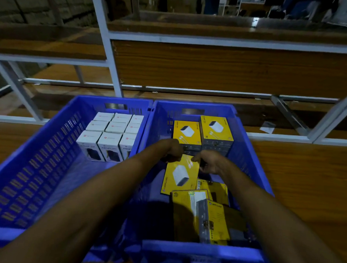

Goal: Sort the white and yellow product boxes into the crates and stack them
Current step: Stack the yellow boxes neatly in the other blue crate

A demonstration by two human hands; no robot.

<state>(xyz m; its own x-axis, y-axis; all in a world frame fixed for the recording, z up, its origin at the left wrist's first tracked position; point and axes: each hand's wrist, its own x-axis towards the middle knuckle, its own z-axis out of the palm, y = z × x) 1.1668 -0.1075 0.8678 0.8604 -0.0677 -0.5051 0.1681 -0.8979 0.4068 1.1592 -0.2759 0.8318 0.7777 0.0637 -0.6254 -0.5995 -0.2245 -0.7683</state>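
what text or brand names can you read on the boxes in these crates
"HALLEY": front faces of the near white boxes in the left crate; smaller print and red logos unreadable.
"LAPCARE", partly legible: edge of the yellow box held by both hands, and on a loose yellow box nearer the camera.
Stacked yellow boxes: text too blurred.

White boxes upright in left crate; yellow boxes stacked and loose in right crate.
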